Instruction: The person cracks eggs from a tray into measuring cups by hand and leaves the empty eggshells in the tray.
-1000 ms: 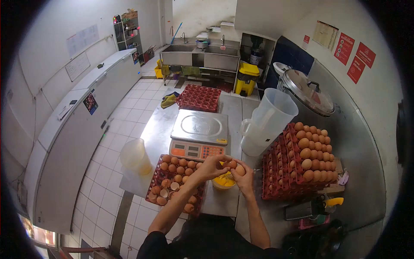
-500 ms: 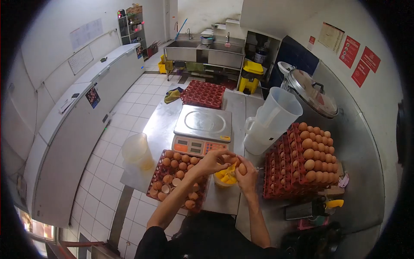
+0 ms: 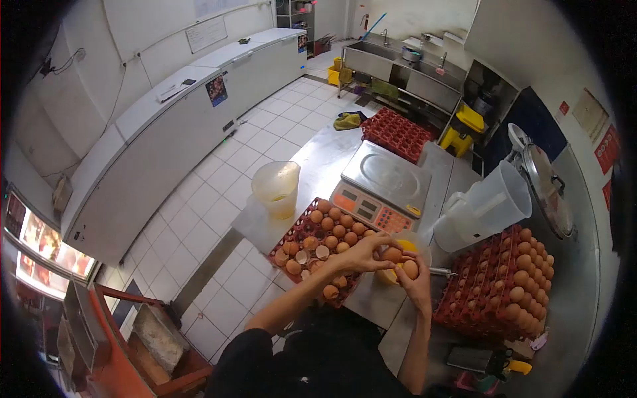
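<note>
Over a clear container (image 3: pixel 423 255) holding yellow yolk, my two hands are close together. My left hand (image 3: pixel 365 255) is closed round a brown egg (image 3: pixel 391 255). Another brown egg (image 3: pixel 411 268) is in the fingers of my right hand (image 3: pixel 419 289). Whether either shell is cracked I cannot tell. A metal handle (image 3: pixel 441 271) sticks out at the container's right. Left of my hands lies a red egg tray (image 3: pixel 281 247) with brown eggs and some broken, empty shells (image 3: pixel 322 252). My left forearm crosses its near part.
Behind the container sits a weighing scale (image 3: pixel 388 174), with empty red trays (image 3: pixel 396 134) beyond. A cloudy plastic jug (image 3: pixel 275 188) stands at the table's left edge. On the right are large clear jugs (image 3: pixel 488 202), stacked egg trays (image 3: pixel 481 282) and a yellow-handled tool (image 3: pixel 519 366).
My view has swung left, so everything sits further right in the picture. Both hands stay over the container, each with a brown egg.
</note>
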`<state>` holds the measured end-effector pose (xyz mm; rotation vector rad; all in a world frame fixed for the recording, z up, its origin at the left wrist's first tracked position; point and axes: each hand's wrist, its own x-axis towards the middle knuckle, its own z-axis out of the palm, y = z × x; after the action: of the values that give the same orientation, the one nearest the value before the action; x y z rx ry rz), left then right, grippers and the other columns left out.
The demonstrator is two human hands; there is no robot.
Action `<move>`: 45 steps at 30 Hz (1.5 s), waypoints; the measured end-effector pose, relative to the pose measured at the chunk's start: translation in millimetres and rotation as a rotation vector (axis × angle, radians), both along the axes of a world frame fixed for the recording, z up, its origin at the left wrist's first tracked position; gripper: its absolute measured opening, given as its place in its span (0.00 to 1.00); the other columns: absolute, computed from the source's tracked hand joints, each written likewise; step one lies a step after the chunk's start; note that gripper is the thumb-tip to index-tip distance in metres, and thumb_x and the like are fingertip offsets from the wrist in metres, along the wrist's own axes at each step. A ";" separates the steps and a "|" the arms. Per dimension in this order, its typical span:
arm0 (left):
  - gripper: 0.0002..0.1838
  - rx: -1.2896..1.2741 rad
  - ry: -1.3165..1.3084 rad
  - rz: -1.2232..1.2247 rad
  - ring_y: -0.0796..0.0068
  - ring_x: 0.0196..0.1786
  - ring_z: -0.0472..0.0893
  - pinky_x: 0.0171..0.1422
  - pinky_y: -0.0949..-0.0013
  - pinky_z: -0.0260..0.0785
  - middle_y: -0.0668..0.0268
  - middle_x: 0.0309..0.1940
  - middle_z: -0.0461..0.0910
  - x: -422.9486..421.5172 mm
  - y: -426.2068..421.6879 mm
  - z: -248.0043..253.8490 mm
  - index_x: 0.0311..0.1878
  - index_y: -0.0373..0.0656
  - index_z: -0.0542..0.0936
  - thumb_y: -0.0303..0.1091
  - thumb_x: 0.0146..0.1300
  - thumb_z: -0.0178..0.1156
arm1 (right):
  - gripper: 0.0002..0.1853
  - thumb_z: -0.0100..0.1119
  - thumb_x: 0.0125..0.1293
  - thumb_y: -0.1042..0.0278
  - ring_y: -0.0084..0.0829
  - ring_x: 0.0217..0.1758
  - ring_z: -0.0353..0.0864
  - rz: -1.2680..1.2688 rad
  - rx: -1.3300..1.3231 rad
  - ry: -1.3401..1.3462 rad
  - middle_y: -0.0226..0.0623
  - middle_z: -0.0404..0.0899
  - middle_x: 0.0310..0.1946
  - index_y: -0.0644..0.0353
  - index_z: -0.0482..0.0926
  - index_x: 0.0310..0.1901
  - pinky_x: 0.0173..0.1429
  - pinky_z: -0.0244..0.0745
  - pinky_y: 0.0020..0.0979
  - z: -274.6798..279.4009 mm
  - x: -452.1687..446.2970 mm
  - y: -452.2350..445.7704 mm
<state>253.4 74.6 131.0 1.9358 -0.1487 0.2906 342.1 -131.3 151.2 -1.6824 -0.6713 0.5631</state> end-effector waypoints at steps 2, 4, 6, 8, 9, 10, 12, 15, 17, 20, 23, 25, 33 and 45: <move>0.29 -0.239 -0.031 0.116 0.67 0.54 0.81 0.53 0.67 0.81 0.61 0.58 0.76 -22.0 3.2 -10.7 0.63 0.42 0.78 0.43 0.63 0.75 | 0.22 0.70 0.65 0.72 0.27 0.48 0.85 0.062 0.005 -0.053 0.39 0.82 0.51 0.61 0.77 0.60 0.53 0.82 0.27 -3.3 -5.7 1.7; 0.29 -0.101 -0.002 0.299 0.68 0.54 0.82 0.54 0.67 0.81 0.62 0.57 0.78 -51.5 22.5 -2.0 0.62 0.42 0.78 0.43 0.63 0.75 | 0.24 0.69 0.66 0.72 0.24 0.47 0.84 0.023 -0.083 -0.049 0.36 0.83 0.49 0.59 0.77 0.64 0.50 0.83 0.25 -2.0 -15.2 4.5; 0.28 0.038 0.027 0.554 0.69 0.54 0.84 0.55 0.65 0.80 0.62 0.55 0.82 -77.5 47.8 -6.7 0.62 0.43 0.79 0.43 0.62 0.76 | 0.24 0.69 0.66 0.72 0.24 0.46 0.84 0.014 -0.082 0.002 0.36 0.83 0.48 0.59 0.77 0.64 0.48 0.82 0.24 -2.3 -18.3 2.3; 0.29 0.165 0.104 0.722 0.66 0.54 0.85 0.53 0.63 0.80 0.60 0.53 0.84 -100.1 78.4 -26.9 0.63 0.45 0.80 0.41 0.60 0.77 | 0.24 0.69 0.67 0.72 0.23 0.46 0.84 0.011 -0.081 0.047 0.35 0.83 0.47 0.59 0.77 0.63 0.46 0.82 0.23 -4.2 -19.0 -0.5; 0.29 0.295 0.177 0.814 0.63 0.53 0.85 0.52 0.62 0.79 0.59 0.53 0.85 -112.3 90.2 -33.0 0.63 0.47 0.81 0.39 0.59 0.77 | 0.23 0.69 0.67 0.71 0.22 0.43 0.83 0.014 -0.072 0.065 0.35 0.83 0.47 0.58 0.78 0.63 0.43 0.82 0.23 -5.6 -18.9 -2.3; 0.29 0.300 0.174 0.814 0.63 0.53 0.85 0.52 0.62 0.79 0.59 0.53 0.85 -121.1 97.7 -37.1 0.63 0.47 0.81 0.39 0.59 0.77 | 0.22 0.69 0.67 0.70 0.21 0.39 0.83 0.018 -0.062 0.082 0.35 0.83 0.47 0.58 0.79 0.62 0.40 0.81 0.22 -7.2 -19.2 -3.7; 0.29 0.582 0.498 0.839 0.51 0.53 0.83 0.55 0.54 0.77 0.55 0.50 0.84 -132.6 107.8 -46.6 0.61 0.44 0.82 0.48 0.59 0.74 | 0.20 0.69 0.68 0.69 0.20 0.36 0.82 0.016 -0.071 0.115 0.34 0.83 0.44 0.58 0.79 0.60 0.37 0.80 0.21 -11.5 -19.0 -7.3; 0.26 0.570 0.262 0.862 0.48 0.53 0.83 0.55 0.52 0.77 0.54 0.51 0.84 -123.3 123.3 -72.4 0.59 0.45 0.83 0.48 0.61 0.70 | 0.16 0.69 0.69 0.67 0.17 0.30 0.80 -0.015 -0.077 0.149 0.31 0.82 0.39 0.58 0.80 0.56 0.32 0.77 0.20 -16.0 -16.1 -10.3; 0.24 0.464 0.240 0.810 0.47 0.53 0.83 0.56 0.51 0.77 0.52 0.52 0.84 -103.5 131.4 -59.6 0.59 0.44 0.82 0.45 0.63 0.67 | 0.14 0.69 0.69 0.66 0.16 0.28 0.78 -0.037 -0.081 0.165 0.29 0.81 0.37 0.58 0.80 0.53 0.30 0.76 0.19 -17.5 -18.1 -11.8; 0.21 0.451 0.310 0.759 0.44 0.52 0.83 0.56 0.49 0.77 0.48 0.52 0.83 -69.8 140.5 -52.5 0.59 0.41 0.81 0.37 0.64 0.63 | 0.13 0.69 0.70 0.66 0.16 0.19 0.73 -0.055 -0.011 0.221 0.30 0.81 0.30 0.57 0.79 0.51 0.22 0.67 0.21 -14.2 -18.2 -8.5; 0.18 0.615 0.395 0.738 0.42 0.52 0.83 0.55 0.48 0.77 0.45 0.51 0.83 -47.5 153.9 -88.1 0.56 0.36 0.79 0.29 0.63 0.59 | 0.12 0.69 0.71 0.65 0.17 0.18 0.73 -0.060 0.024 0.158 0.31 0.82 0.30 0.57 0.78 0.50 0.21 0.66 0.22 -14.1 -13.5 -8.8; 0.17 0.688 0.382 0.720 0.41 0.52 0.83 0.55 0.48 0.77 0.43 0.49 0.83 -34.5 163.6 -109.9 0.55 0.34 0.78 0.26 0.63 0.57 | 0.12 0.68 0.72 0.63 0.17 0.18 0.73 -0.064 0.021 0.194 0.33 0.82 0.31 0.57 0.78 0.50 0.20 0.66 0.23 -25.2 -7.0 -13.9; 0.24 0.308 0.118 0.790 0.57 0.39 0.83 0.47 0.58 0.80 0.52 0.41 0.82 -60.4 162.9 -95.0 0.57 0.36 0.73 0.33 0.60 0.68 | 0.15 0.63 0.76 0.55 0.20 0.22 0.76 -0.111 0.085 0.362 0.34 0.82 0.35 0.57 0.75 0.52 0.23 0.66 0.23 -20.2 -4.8 -12.2; 0.22 -0.692 -0.382 0.563 0.71 0.63 0.74 0.69 0.68 0.68 0.60 0.58 0.74 -13.5 -9.6 4.9 0.63 0.38 0.68 0.24 0.69 0.60 | 0.15 0.49 0.82 0.52 0.21 0.31 0.77 -0.129 0.375 0.600 0.33 0.79 0.44 0.55 0.73 0.56 0.31 0.71 0.22 3.3 -18.6 19.2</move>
<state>239.9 65.0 135.9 1.1827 0.2327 0.9521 323.5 -112.1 154.4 -1.1135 -0.2099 0.7521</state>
